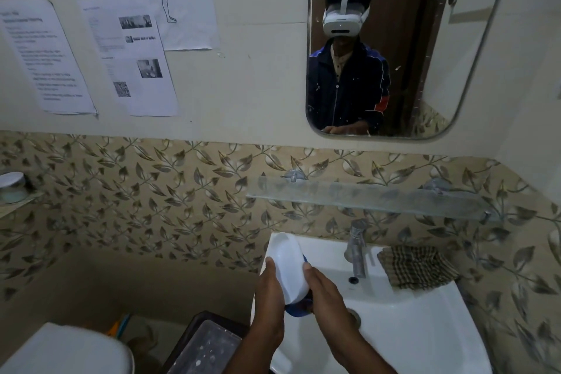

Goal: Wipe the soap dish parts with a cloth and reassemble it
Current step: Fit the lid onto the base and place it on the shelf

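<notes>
Printed sheets [48,58] hang on the cream wall above leaf-patterned tiles [151,191]. Over the white sink's [425,328] left edge, the left hand [268,288] and right hand [324,291] both grip the white soap dish [288,267], blue showing beneath. Right of the tap [356,249] lies a checked cloth [417,266], under a glass shelf [364,196] and mirror [394,39].

1. Soap dish [287,267] held between left hand [268,291] and right hand [324,291], over the sink's [425,328] left part.
2. Tap [357,247] at sink's back edge, right of dish.
3. Cloth [417,266] on sink rim, right of tap.
4. Glass shelf [364,196] on wall above tap; mirror [394,39] above shelf.
5. Papers [133,55] on wall left of mirror.
6. Bin [206,346] left of sink, below.
</notes>
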A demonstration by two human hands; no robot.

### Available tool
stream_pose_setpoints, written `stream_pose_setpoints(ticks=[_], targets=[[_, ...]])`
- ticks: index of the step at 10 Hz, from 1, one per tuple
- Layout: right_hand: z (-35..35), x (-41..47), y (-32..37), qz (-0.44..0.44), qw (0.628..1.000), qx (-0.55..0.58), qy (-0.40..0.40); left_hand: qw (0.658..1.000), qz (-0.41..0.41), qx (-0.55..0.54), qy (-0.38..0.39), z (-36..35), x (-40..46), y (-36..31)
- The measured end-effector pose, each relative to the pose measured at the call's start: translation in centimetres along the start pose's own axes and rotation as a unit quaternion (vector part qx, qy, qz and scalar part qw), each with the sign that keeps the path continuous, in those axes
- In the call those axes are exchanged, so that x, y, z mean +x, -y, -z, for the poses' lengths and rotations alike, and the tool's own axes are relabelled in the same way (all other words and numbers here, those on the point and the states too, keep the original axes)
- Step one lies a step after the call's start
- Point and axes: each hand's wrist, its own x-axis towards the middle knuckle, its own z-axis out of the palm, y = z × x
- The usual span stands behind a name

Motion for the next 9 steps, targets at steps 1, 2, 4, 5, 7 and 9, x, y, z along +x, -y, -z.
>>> stream_pose_setpoints(ticks=[1, 2, 4, 5, 7, 9], targets=[[-0.3, 0.1, -0.3, -0.025, 0.999, 0.037, 0.026, 0.999, -0.025, 0.022, -0.001, -0.2, -0.1, 0.2], [0.0, 0.1, 0.0, -0.008, 0.998, 0.000, 0.060, 0.998, -0.028, 0.042, 0.020, -0.1, -0.3, 0.9], [2.6, 0.3, 0.9, 0.074, 0.994, 0.059, -0.053, 0.998, -0.028, -0.002, -0.058, -0.6, 1.1, -0.2], [3.1, 0.4, 0.7, 0.097, 0.989, 0.013, -0.108, 0.996, -0.065, -0.009, -0.068, -0.4, 1.0, 0.3], [2.5, 0.8, 0.2, 0.110, 0.985, 0.010, -0.132, 0.994, 0.028, -0.101, -0.031, -1.0, 1.4, 0.0], [3.1, 1.1, 0.7, 0.126, 0.979, -0.014, -0.159, 0.977, 0.108, -0.183, 0.034, -0.8, 1.3, -0.3]])
